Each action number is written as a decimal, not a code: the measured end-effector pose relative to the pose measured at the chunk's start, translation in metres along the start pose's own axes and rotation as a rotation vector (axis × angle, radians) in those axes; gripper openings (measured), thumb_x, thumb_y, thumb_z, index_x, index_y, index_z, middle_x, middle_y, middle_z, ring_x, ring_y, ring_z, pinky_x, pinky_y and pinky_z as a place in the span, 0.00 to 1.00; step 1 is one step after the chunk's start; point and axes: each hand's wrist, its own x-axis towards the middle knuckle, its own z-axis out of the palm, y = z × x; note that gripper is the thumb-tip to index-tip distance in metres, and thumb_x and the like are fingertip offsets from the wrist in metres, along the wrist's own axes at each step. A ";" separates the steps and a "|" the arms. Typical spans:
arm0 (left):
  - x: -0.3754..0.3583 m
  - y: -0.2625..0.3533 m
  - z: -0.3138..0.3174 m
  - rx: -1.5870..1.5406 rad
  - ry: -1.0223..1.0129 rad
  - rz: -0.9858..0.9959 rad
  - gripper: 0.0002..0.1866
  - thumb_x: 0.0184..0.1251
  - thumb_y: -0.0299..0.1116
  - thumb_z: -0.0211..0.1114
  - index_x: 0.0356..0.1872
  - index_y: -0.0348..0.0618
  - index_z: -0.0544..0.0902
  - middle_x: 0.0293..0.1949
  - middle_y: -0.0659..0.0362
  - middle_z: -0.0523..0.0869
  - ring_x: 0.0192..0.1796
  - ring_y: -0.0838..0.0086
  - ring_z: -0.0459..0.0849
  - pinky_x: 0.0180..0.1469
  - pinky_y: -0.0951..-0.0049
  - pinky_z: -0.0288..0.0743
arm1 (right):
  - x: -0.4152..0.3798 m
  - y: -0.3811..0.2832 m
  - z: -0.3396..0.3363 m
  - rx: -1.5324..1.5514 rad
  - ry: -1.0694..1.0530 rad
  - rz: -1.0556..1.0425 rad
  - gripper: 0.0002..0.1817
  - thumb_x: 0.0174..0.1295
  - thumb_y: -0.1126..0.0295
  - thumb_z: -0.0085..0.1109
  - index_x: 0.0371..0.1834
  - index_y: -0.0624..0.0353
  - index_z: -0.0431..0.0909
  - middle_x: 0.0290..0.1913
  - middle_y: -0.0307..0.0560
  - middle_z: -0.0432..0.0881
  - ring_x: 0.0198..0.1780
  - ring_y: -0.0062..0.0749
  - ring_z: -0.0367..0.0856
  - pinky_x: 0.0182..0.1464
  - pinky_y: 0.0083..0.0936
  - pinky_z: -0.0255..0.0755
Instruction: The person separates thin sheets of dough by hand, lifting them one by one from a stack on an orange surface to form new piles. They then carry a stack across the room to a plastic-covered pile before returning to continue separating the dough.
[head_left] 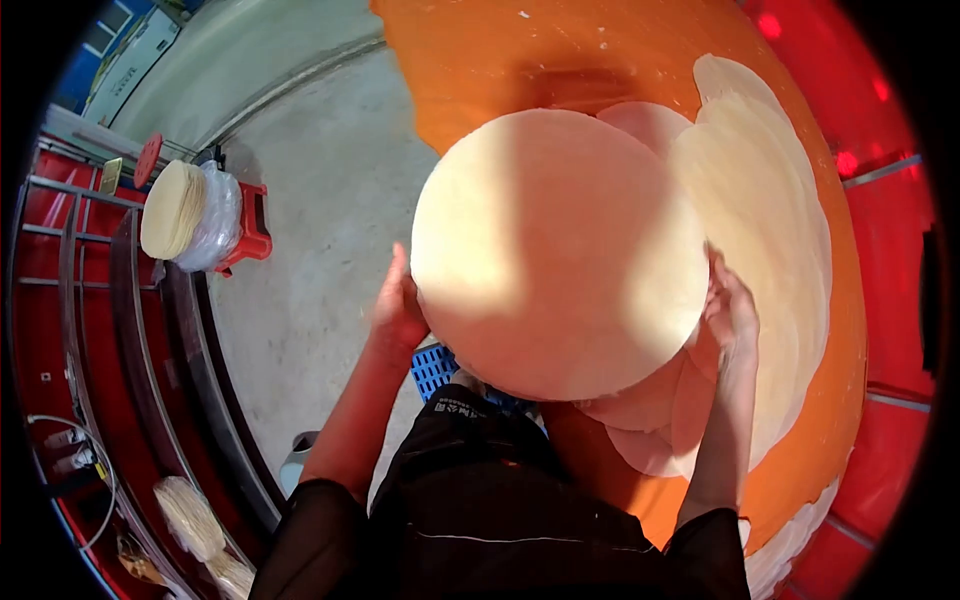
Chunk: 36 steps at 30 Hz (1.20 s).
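Observation:
A large, round, pale sheet that looks like thin flatbread [470, 230] is held up flat in front of my body, with a shadow falling across its middle. My left hand [400, 305] grips its left edge, thumb pointing up along the rim and the other fingers hidden underneath. At the opposite edge my right hand [732, 300] holds on with curled fingers. Below and to the right, many similar round sheets [765, 260] lie overlapping in a spread pile on an orange cloth [470, 50].
To the left, a stack of round sheets [172, 210] and clear plastic rest on a red stool [257, 225]. A blue plastic crate [433, 368] is by my legs on the grey floor [300, 330]. Red panels with metal rails [130, 300] line the left side, holding bagged pale goods [190, 518].

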 end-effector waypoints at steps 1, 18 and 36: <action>-0.007 -0.002 -0.002 -0.129 -0.027 -0.074 0.35 0.63 0.59 0.44 0.58 0.36 0.65 0.58 0.52 0.70 0.59 0.61 0.68 0.59 0.60 0.61 | 0.021 -0.010 -0.004 -0.032 -0.093 0.014 0.22 0.59 0.60 0.55 0.52 0.63 0.70 0.38 0.43 0.80 0.32 0.21 0.78 0.34 0.18 0.72; 0.052 0.006 0.025 0.502 0.209 0.123 0.18 0.62 0.44 0.59 0.41 0.37 0.75 0.34 0.60 0.81 0.36 0.78 0.79 0.41 0.77 0.73 | 0.012 0.035 -0.061 -0.375 0.026 -0.076 0.17 0.49 0.76 0.63 0.44 0.66 0.75 0.42 0.41 0.77 0.46 0.24 0.73 0.49 0.19 0.66; -0.019 -0.030 -0.009 0.297 0.073 0.095 0.23 0.52 0.24 0.65 0.49 0.39 0.67 0.46 0.56 0.77 0.49 0.70 0.76 0.50 0.68 0.72 | 0.001 0.006 -0.023 -0.107 0.011 0.103 0.32 0.54 0.62 0.62 0.60 0.63 0.63 0.54 0.41 0.72 0.53 0.28 0.71 0.54 0.21 0.64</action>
